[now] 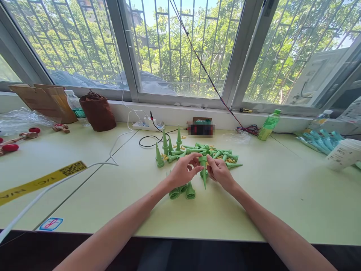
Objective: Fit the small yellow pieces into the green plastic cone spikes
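Point down, a green plant watering spike (204, 177) is held between my two hands above the table. My left hand (184, 170) has thumb and fingers curled about its wide upper end from the left. From the right, my right hand (221, 173) pinches at the same end; any small part between those fingertips is hidden. Behind my hands lies a pile of green spikes and yellow pieces (231, 159). Several spikes with yellow valves stand upright on the left, one of them a tall spike (178, 140). Near my left wrist lie green sockets (190, 191), open ends facing me.
A black and red device (200, 127) and a power strip (149, 124) with cables are at the back. On the right stand a green bottle (269, 125) and a white cup (342, 154). A brown pouch (97, 111) and a white cable (111, 154) are on the left.
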A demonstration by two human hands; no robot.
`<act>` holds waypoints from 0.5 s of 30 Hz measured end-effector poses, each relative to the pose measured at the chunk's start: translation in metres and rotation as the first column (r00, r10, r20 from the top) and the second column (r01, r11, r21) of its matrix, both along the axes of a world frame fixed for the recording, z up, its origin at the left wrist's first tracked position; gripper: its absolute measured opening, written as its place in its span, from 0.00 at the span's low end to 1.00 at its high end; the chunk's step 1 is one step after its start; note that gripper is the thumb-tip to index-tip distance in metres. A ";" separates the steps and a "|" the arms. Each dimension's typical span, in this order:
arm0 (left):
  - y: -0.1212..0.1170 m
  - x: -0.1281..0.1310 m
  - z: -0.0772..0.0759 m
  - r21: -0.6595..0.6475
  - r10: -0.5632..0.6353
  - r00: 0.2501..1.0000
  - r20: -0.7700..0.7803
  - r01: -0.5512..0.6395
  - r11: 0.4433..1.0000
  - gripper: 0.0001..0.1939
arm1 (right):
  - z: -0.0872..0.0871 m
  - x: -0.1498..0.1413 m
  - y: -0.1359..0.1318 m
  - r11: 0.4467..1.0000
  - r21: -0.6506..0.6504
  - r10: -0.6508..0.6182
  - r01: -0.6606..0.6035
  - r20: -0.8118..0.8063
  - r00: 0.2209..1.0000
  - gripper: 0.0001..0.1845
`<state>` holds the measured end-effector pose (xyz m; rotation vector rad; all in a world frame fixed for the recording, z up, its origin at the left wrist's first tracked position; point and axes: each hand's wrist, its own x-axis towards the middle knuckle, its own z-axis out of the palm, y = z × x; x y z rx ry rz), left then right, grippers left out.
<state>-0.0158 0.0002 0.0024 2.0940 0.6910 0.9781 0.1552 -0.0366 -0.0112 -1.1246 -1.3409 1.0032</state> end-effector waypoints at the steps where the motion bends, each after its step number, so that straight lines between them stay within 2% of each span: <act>1: 0.000 0.000 0.000 0.009 0.001 1.000 -0.003 -0.001 1.000 0.18 | 0.000 0.000 0.000 1.000 0.002 0.002 -0.002 -0.005 1.000 0.33; 15: -0.004 0.001 0.006 0.148 0.019 1.000 0.012 -0.021 0.989 0.12 | -0.005 0.000 0.003 0.999 0.034 0.022 -0.020 -0.036 0.999 0.32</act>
